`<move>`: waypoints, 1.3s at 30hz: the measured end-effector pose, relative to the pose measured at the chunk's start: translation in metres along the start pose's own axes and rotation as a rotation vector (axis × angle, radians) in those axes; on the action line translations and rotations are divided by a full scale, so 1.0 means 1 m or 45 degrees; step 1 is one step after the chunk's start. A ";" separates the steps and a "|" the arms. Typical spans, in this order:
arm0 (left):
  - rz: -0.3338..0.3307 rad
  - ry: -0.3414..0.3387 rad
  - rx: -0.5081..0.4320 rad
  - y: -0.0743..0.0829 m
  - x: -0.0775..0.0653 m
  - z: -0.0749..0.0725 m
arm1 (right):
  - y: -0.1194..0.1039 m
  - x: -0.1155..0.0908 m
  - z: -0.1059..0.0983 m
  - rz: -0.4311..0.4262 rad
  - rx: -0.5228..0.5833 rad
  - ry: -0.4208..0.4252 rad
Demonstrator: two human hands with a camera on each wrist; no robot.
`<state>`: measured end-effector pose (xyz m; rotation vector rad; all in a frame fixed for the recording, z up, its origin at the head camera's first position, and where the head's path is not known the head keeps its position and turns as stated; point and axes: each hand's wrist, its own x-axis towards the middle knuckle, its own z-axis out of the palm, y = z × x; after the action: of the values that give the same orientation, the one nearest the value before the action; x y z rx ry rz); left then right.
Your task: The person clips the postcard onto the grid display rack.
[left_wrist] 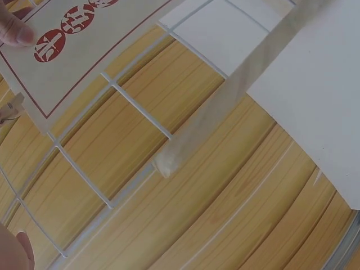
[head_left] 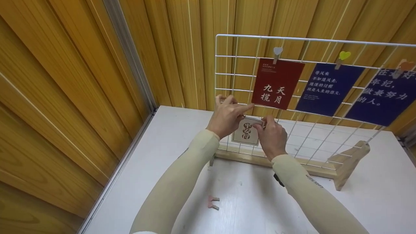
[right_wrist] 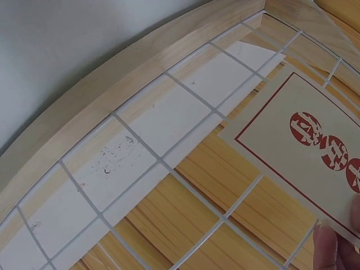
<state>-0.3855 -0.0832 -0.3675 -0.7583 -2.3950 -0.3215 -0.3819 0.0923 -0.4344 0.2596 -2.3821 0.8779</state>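
Note:
A small cream card [head_left: 246, 131] with a red border and red round characters is held upright at the lower left of a white wire grid [head_left: 225, 74]. My right hand [head_left: 273, 138] pinches its upper right edge, the thumb [left_wrist: 12, 29] lying on the card's face. At the card's upper left is my left hand [head_left: 226, 115], one finger stretched rightward. A small wooden clip [left_wrist: 12, 108] sits at the card's top edge in the left wrist view. It appears to be in my left hand, though that grip is mostly hidden.
A red card [head_left: 278, 84] and two blue cards, one at centre [head_left: 330, 89] and one at right [head_left: 383, 97], hang from heart-topped clips. Two pink clips [head_left: 213, 202] lie on the white table [head_left: 240, 208]. A wooden base [head_left: 351, 165] supports the grid before wood-patterned walls.

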 end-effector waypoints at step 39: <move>-0.007 -0.069 0.129 -0.001 0.012 0.004 | 0.002 0.001 -0.004 0.109 0.019 -0.092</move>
<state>-0.3957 -0.0773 -0.3633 -0.7228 -2.4444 -0.1826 -0.3820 0.0963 -0.4324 0.1998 -2.4702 0.9406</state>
